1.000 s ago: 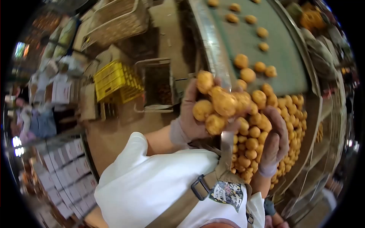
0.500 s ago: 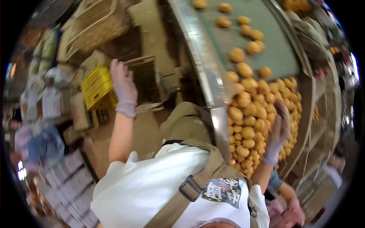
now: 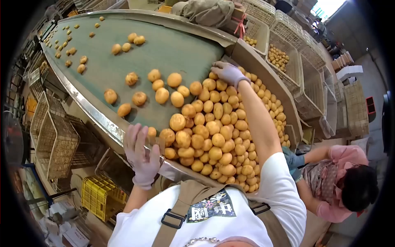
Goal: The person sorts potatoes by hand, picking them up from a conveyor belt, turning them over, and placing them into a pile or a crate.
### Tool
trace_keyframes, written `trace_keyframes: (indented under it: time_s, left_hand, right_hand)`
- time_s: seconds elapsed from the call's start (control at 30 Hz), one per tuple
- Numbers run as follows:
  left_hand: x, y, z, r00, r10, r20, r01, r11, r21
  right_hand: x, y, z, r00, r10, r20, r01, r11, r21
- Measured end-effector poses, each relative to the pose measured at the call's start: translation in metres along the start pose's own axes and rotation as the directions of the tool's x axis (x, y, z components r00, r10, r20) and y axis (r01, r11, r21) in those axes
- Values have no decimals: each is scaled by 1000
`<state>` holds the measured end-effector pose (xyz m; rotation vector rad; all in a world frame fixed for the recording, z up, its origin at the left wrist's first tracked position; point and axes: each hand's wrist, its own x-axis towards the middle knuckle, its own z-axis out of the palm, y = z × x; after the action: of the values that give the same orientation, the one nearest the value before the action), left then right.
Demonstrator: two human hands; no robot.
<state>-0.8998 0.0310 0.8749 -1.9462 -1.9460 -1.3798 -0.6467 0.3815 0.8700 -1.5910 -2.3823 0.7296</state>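
Yellow-brown round produce that looks like potatoes (image 3: 216,136) lies in a deep heap at the end of a green conveyor belt (image 3: 98,53). My left hand (image 3: 143,156), in a pale glove, is over the belt's metal side rail (image 3: 98,119), fingers spread and nothing in them. One potato (image 3: 152,132) lies just beside its fingers. Across the heap reaches my right hand (image 3: 230,74), also gloved. Its fingers stretch out loosely over the far corner, where belt and heap meet; whether the fingertips touch a potato is hard to see. More potatoes lie scattered along the belt.
A raised board (image 3: 267,78) borders the heap on the far side. Plastic crates (image 3: 284,61) holding more produce stand beyond it. At lower right a person in pink (image 3: 329,177) works close by. A yellow crate (image 3: 103,197) and stacked pale baskets (image 3: 53,144) stand at left.
My view has turned toward the belt and heap. My left hand has come from the open floor side to the rail; my right hand has moved from above the heap to its far corner.
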Motion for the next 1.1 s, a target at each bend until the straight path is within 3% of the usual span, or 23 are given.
trace_keyframes:
  time_s: [0.03, 0.1, 0.2, 0.23, 0.3, 0.33, 0.37, 0.4, 0.47, 0.53, 0.57, 0.63, 0.7, 0.77, 0.83, 0.9, 1.03, 1.1]
  left_hand:
    - [-1, 0, 0, 1000, -5, -5, 5, 1000, -3]
    - [1, 3, -1, 999, -42, -8, 42, 999, 11]
    - [3, 6, -3, 998, -61, 7, 61, 998, 34]
    - [3, 7, -3, 998, -56, 13, 56, 998, 37]
    - [5, 8, -6, 999, -36, 35, 34, 998, 53]
    - [6, 9, -6, 998, -45, 43, 41, 996, 76]
    - [6, 9, -5, 999, -44, 32, 42, 997, 66]
    - [6, 8, -5, 999, -41, 28, 39, 998, 57]
    - [6, 6, -5, 999, -45, 30, 44, 998, 41]
    - [4, 4, -2, 999, -38, 8, 37, 998, 44]
    - [4, 5, -3, 999, -37, -2, 37, 998, 45]
    - [1, 8, -7, 999, -37, 6, 36, 999, 26]
    - [1, 4, -5, 1000, -4, -25, 5, 1000, 28]
    - [0, 6, -7, 1000, -17, -26, 18, 999, 35]
    - [4, 8, -9, 1000, -23, 1, 23, 998, 63]
    - [4, 5, -10, 1000, -4, 8, 3, 998, 69]
    - [7, 5, -10, 1000, 26, -8, -25, 998, 64]
    - [7, 5, -10, 999, 40, -9, -39, 998, 40]
  right_hand:
    - [13, 6, 6, 997, 73, 4, -73, 997, -37]
    - [12, 9, 2, 997, 40, 70, -43, 998, 55]
    - [-6, 12, 10, 981, 103, -163, -45, 943, 329]
    - [-20, 10, 6, 968, 64, -242, 77, 843, 533]
    - [-49, -37, 0, 906, 56, -420, 318, 566, 761]
    - [-64, -63, -15, 734, -242, -634, 567, 732, 377]
    - [-80, -91, -34, 489, -557, -671, 693, 716, -89]
    - [-96, -121, -52, 379, -656, -653, 797, 590, -130]
    - [-119, -168, -94, 365, -725, -584, 878, 476, -44]
    - [-69, -167, -123, 205, -757, -621, 845, 457, -278]
    - [-18, -151, -134, -74, -785, -616, 689, 406, -600]
    - [24, -140, -157, 101, -616, -781, 443, 731, -519]
    - [0, -136, -146, 135, -492, -860, 579, 744, -335]
    - [-32, -132, -122, 260, -510, -820, 640, 727, -249]
    - [-41, -108, -100, 171, -660, -732, 597, 660, -456]
    - [-59, -85, -78, 405, -552, -729, 580, 771, -262]
    - [-88, -52, -59, 648, -299, -701, 511, 853, 109]
    - [-104, -39, -42, 745, -195, -638, 373, 915, 155]
